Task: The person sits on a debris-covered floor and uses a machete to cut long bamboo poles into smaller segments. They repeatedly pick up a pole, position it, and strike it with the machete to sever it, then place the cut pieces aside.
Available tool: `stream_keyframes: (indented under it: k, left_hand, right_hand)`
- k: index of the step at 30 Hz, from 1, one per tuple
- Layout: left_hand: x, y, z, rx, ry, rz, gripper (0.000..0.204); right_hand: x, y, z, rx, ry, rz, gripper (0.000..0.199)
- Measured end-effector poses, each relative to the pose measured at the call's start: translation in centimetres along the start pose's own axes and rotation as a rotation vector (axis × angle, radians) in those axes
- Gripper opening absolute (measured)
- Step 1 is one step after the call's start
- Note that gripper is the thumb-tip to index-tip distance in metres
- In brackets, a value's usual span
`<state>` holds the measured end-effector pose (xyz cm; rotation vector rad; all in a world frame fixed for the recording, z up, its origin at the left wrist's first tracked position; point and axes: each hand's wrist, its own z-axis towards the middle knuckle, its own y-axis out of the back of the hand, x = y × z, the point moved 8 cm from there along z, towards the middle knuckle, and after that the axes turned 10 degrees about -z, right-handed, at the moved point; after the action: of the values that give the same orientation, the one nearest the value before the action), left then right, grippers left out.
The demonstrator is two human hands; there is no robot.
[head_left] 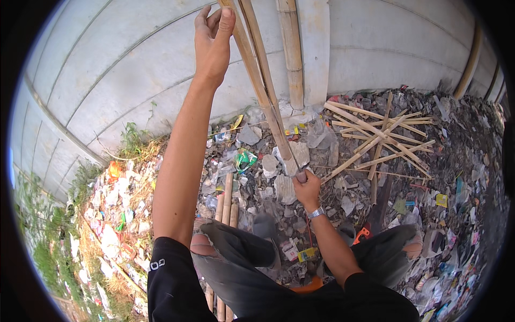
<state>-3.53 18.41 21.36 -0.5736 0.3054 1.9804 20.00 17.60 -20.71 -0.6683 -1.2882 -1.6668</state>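
Observation:
A bamboo pole (249,59), split lengthwise, leans upright in front of me, its lower end near the rubble. My right hand (307,192), with a metal watch on the wrist, is closed round the handle of a long knife (301,176). The knife's thin dark blade runs up along the split between the two bamboo halves. High up, my left hand (214,45) is beside the pole, thumb against its edge and fingers loosely bent and apart, not wrapped round it. The pole's top lies beyond the picture.
A pale panel wall (386,59) stands ahead, with another bamboo pole (292,53) upright against it. Split bamboo strips (383,137) lie crisscrossed at the right. Several bamboo poles (226,198) lie by my left leg. An orange tool handle (362,234) lies between my legs. Rubble and litter cover the ground.

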Motion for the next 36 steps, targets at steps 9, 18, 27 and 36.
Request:
stream_keyframes:
  k: [9,18,27,36]
  left_hand:
    - [8.9,1.8,-9.6,-0.417,0.06,0.2,0.05]
    - [8.1,-1.7,-12.2,-0.413,-0.039,0.322,0.051]
    - [8.6,-2.2,-12.9,-0.44,-0.012,0.262,0.049]
    - [9.5,0.3,-12.3,-0.591,-0.067,0.339,0.054]
  right_hand:
    - [-11.8,-7.5,-5.3,0.095,-0.169,-0.183,0.022]
    - [-13.9,-11.6,-10.0,0.515,-0.309,0.306,0.053]
    - [-10.1,-5.0,-9.9,0.409,-0.174,0.041,0.061]
    - [5.2,7.1,-2.2,0.682,-0.164,-0.356,0.063]
